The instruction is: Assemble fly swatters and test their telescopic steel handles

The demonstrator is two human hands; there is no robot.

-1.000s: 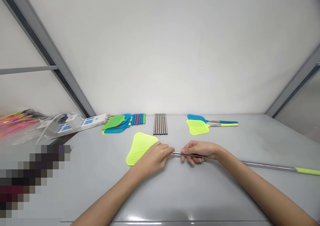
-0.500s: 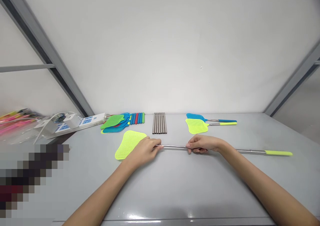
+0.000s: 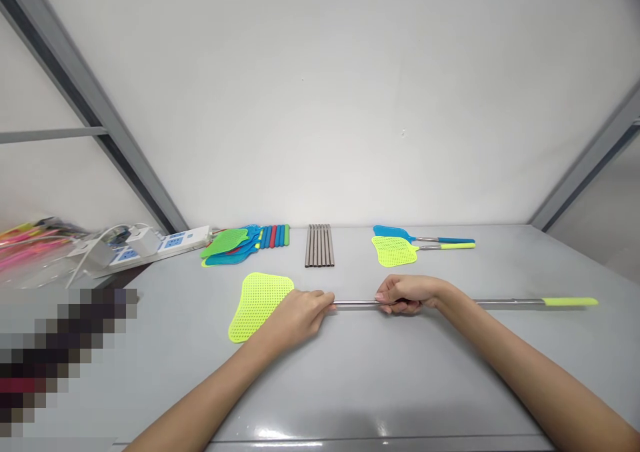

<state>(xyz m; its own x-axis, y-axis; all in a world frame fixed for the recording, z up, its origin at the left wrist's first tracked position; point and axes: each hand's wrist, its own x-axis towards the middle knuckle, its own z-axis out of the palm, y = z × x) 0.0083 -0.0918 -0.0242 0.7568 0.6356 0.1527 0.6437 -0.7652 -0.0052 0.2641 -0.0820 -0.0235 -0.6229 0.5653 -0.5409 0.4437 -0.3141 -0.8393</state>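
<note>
A yellow-green fly swatter (image 3: 261,304) with a long metal rod lies crosswise low over the table, its mesh head at the left and its yellow-green grip at the far right. My left hand (image 3: 306,313) is closed around the neck just beside the head, hiding that joint. Farther along, my right hand (image 3: 406,295) pinches the rod, fingers curled beneath it. Bare metal shows between the two hands and again beyond my right wrist.
Behind my hands lie several metal tubes (image 3: 319,247) in a row. Left of them are coloured handles (image 3: 273,236) and stacked swatter heads (image 3: 227,242). Two swatters, blue (image 3: 393,232) and yellow-green (image 3: 395,251), rest at right. A power strip (image 3: 175,242) stands left.
The swatter has come slightly nearer to me, and its handle end has shifted right. My left hand has slid a little right along the neck; both hands keep hold.
</note>
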